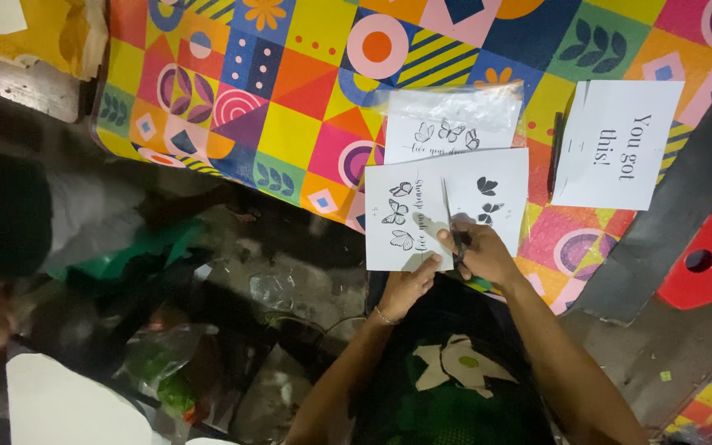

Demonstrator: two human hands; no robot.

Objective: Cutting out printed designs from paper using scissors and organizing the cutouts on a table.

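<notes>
Bare forearms, no sleeves; thin bracelet (383,316) at left wrist; dark green-patterned garment (447,387) over lap.

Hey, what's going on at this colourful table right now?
A person is cutting a white sheet printed with butterflies using scissors in the right hand, while the left hand steadies the sheet's lower edge. It lies on a bright patterned tablecloth, with another butterfly sheet and a lettered white sheet nearby.

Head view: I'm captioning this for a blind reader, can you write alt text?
A right hand cuts with scissors up through a white sheet printed with butterflies, steadied at its lower edge by the left hand, on a bright patterned tablecloth.
</notes>
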